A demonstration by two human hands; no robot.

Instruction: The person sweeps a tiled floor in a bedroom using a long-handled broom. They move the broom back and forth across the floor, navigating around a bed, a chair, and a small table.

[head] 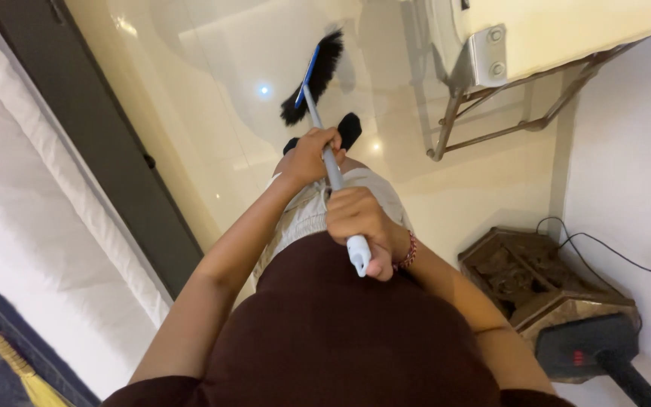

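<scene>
Both hands on the broom [331, 162]: left hand [312, 154] wrapped around the grey handle partway down, fingers closed on it; right hand [359, 220] clamped around the handle higher up, just below the white end cap that sticks out under the fist. Beaded bracelet [409, 252] on right wrist. Handle runs away from both hands to the blue broom head with black bristles, touching the glossy cream floor [212, 113] ahead of the left hand. Black-socked feet just beyond the left hand, beside the handle. Bed [32, 218] with white sheet and dark frame well out to the left of the left hand. Metal-framed surface [521, 98] ahead-right of the right hand; carved wooden box [536, 275] and black cable [604, 249] to its right, near the wall
</scene>
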